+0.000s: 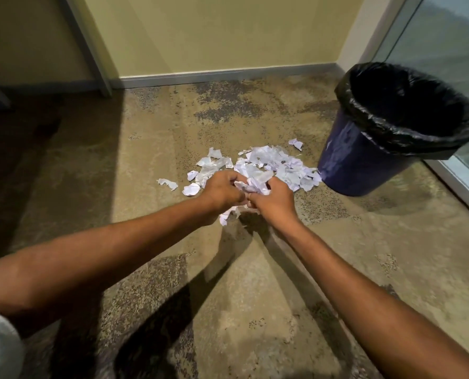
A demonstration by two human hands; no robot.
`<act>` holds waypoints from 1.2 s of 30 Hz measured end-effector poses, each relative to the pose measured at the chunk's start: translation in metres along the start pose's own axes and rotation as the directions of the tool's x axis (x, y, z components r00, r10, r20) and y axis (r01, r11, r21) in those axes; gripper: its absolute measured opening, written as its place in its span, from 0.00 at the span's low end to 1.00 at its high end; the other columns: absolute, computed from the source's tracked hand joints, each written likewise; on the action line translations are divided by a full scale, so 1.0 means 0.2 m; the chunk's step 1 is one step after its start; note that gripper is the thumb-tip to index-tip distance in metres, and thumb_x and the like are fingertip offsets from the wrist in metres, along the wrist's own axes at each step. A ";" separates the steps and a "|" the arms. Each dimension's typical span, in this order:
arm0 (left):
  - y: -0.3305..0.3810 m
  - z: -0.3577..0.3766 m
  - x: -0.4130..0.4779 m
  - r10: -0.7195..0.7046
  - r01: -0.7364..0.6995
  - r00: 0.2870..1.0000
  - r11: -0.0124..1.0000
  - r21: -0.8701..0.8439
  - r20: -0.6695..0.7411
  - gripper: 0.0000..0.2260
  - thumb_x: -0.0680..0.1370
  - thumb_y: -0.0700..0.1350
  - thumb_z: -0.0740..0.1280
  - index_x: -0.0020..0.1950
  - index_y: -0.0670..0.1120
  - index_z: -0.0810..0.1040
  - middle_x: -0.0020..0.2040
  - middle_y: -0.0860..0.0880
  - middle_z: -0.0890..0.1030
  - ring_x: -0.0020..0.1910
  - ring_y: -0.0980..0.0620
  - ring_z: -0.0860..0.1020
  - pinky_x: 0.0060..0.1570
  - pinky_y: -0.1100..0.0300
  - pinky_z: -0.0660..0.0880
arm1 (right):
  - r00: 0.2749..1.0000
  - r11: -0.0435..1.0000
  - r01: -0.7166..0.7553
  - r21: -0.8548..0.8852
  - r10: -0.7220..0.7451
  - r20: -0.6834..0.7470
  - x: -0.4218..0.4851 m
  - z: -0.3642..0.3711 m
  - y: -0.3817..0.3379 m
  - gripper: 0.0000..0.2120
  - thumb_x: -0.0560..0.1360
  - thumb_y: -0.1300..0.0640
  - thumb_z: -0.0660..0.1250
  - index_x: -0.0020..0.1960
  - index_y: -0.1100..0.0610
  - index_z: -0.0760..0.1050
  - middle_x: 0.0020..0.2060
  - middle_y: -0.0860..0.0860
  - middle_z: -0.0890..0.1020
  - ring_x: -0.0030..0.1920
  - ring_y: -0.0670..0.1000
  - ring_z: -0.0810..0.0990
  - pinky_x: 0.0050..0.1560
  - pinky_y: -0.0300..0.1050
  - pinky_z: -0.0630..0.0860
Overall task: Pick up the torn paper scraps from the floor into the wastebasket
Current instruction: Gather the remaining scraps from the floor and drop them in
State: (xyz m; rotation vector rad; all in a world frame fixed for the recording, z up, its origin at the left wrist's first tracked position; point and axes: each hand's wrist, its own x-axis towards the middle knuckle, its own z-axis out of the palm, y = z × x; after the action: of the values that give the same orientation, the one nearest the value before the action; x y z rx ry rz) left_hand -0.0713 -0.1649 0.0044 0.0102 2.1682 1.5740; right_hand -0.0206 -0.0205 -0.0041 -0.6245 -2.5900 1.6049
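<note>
The paper scraps [269,165] lie heaped on the carpet [255,269], touching the wastebasket [386,132] at their right edge; your left hand [223,190] and right hand [273,199] curl around a bunch; the wastebasket stands up-right of it, nearer your right hand.

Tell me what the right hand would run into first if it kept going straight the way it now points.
The right hand, closed on a bunch of scraps, points up the picture and slightly left, into the pile of torn paper scraps on the carpet. It would likely meet that pile first; the wastebasket stands off to the right, outside that line.
</note>
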 end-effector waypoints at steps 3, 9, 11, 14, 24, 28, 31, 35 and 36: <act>0.24 0.11 0.05 0.095 -0.093 0.995 0.992 -0.083 0.024 0.15 0.73 0.24 0.70 0.49 0.43 0.83 0.47 0.38 0.87 0.45 0.41 0.87 0.56 0.39 0.84 | 0.993 0.998 0.061 0.008 -0.060 -0.100 0.06 -0.23 -0.11 0.10 0.73 0.60 0.78 0.50 0.51 0.80 0.42 0.46 0.86 0.43 0.49 0.87 0.39 0.45 0.83; 0.77 0.35 0.08 0.237 -0.219 0.969 0.954 -0.206 0.068 0.12 0.76 0.25 0.67 0.47 0.42 0.82 0.52 0.34 0.86 0.47 0.43 0.85 0.53 0.49 0.86 | 0.945 0.985 0.167 0.049 -0.146 -0.292 0.22 -0.69 -0.33 0.14 0.63 0.60 0.77 0.48 0.51 0.84 0.40 0.47 0.87 0.44 0.52 0.88 0.45 0.59 0.87; 0.93 0.42 0.09 0.256 -0.225 0.961 0.944 -0.240 0.107 0.08 0.79 0.28 0.68 0.47 0.41 0.81 0.48 0.37 0.85 0.43 0.46 0.84 0.43 0.56 0.86 | 0.927 0.987 0.157 0.038 -0.135 -0.350 0.26 -0.84 -0.39 0.16 0.64 0.64 0.77 0.50 0.53 0.84 0.42 0.49 0.88 0.43 0.51 0.88 0.40 0.53 0.87; 1.13 0.55 0.15 0.261 -0.215 0.952 0.942 -0.258 0.158 0.09 0.78 0.28 0.66 0.45 0.40 0.80 0.43 0.40 0.83 0.41 0.48 0.82 0.45 0.54 0.85 | 0.930 0.989 0.112 0.095 -0.071 -0.361 0.34 -1.05 -0.44 0.13 0.66 0.71 0.74 0.46 0.57 0.83 0.41 0.56 0.87 0.40 0.54 0.88 0.37 0.48 0.86; 1.36 0.86 0.23 0.174 -0.094 0.952 0.949 -0.300 0.253 0.07 0.79 0.32 0.60 0.43 0.41 0.73 0.40 0.43 0.71 0.35 0.46 0.72 0.48 0.52 0.79 | 0.947 0.944 -0.161 0.287 0.230 -0.225 0.55 -1.46 -0.39 0.07 0.80 0.72 0.64 0.52 0.63 0.77 0.40 0.55 0.81 0.34 0.50 0.81 0.29 0.39 0.81; 1.33 0.86 0.29 0.187 -0.115 0.970 0.916 -0.385 0.155 0.05 0.82 0.38 0.62 0.57 0.41 0.76 0.49 0.44 0.78 0.50 0.43 0.80 0.56 0.49 0.83 | 0.942 0.950 -0.211 0.231 0.261 -0.210 0.58 -1.53 -0.35 0.09 0.80 0.64 0.71 0.60 0.62 0.78 0.52 0.55 0.81 0.39 0.51 0.85 0.32 0.41 0.83; 1.27 0.79 0.34 0.178 -0.115 0.979 0.883 -0.455 0.099 0.14 0.84 0.39 0.59 0.68 0.38 0.74 0.51 0.40 0.83 0.45 0.44 0.85 0.43 0.52 0.87 | 0.926 0.972 -0.115 0.207 0.181 -0.333 0.59 -1.51 -0.33 0.15 0.74 0.63 0.78 0.58 0.57 0.80 0.56 0.54 0.80 0.54 0.56 0.83 0.36 0.42 0.83; 1.17 0.66 0.32 0.191 -0.154 0.980 0.894 -0.420 0.048 0.12 0.85 0.37 0.59 0.65 0.37 0.77 0.46 0.40 0.84 0.36 0.47 0.83 0.38 0.55 0.86 | 0.873 0.993 0.081 0.082 -0.031 -0.488 0.51 -1.35 -0.37 0.10 0.72 0.63 0.78 0.46 0.51 0.80 0.44 0.49 0.83 0.47 0.52 0.85 0.45 0.48 0.87; 1.14 0.61 0.32 0.194 -0.162 0.980 0.905 -0.393 0.044 0.10 0.85 0.36 0.59 0.62 0.37 0.78 0.44 0.41 0.83 0.36 0.47 0.83 0.40 0.53 0.86 | 0.858 0.992 0.118 0.035 -0.084 -0.507 0.49 -1.29 -0.39 0.09 0.72 0.62 0.78 0.45 0.50 0.81 0.43 0.48 0.85 0.45 0.50 0.86 0.47 0.50 0.88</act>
State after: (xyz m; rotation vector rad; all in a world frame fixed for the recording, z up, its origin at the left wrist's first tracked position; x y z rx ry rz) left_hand -0.1418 0.0408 0.1573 0.1498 1.7993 2.0474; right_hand -0.0745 0.2037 0.1657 -0.7675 -2.1375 1.2710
